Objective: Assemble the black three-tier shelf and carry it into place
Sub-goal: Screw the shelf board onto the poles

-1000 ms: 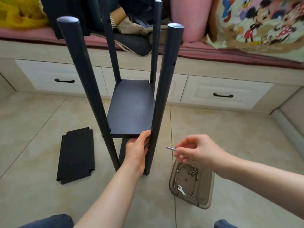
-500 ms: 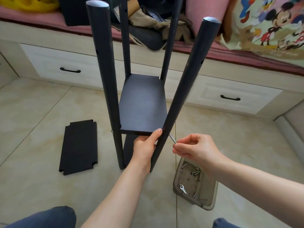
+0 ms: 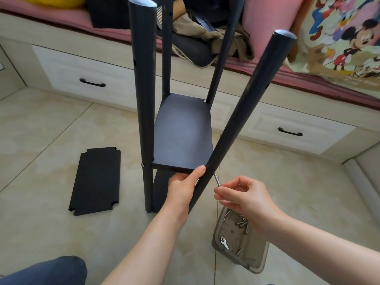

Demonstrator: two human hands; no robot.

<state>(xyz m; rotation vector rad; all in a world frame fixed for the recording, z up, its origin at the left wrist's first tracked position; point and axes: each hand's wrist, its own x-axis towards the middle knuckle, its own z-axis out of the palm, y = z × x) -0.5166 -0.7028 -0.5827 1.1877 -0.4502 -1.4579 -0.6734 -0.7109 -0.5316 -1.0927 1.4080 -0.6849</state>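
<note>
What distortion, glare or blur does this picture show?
Head view: wide-angle lens splays the black posts outward; light soft and even, pale sheen on the post caps; screw in the right hand sharp, no motion blur.

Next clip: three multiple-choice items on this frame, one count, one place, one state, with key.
1. How many posts does the frame have? A two; B three; C four.
2. Where is the loose board? A flat on the floor, left of the posts; B leaning on the posts; C across the post tops.
3. The right hand is: A open, empty; B pinching a screw at the near right post; C a fist, empty.
Key: 1 C, four shafts show; 2 A, it lies on the floor; 3 B, fingertips hold the screw.
</note>
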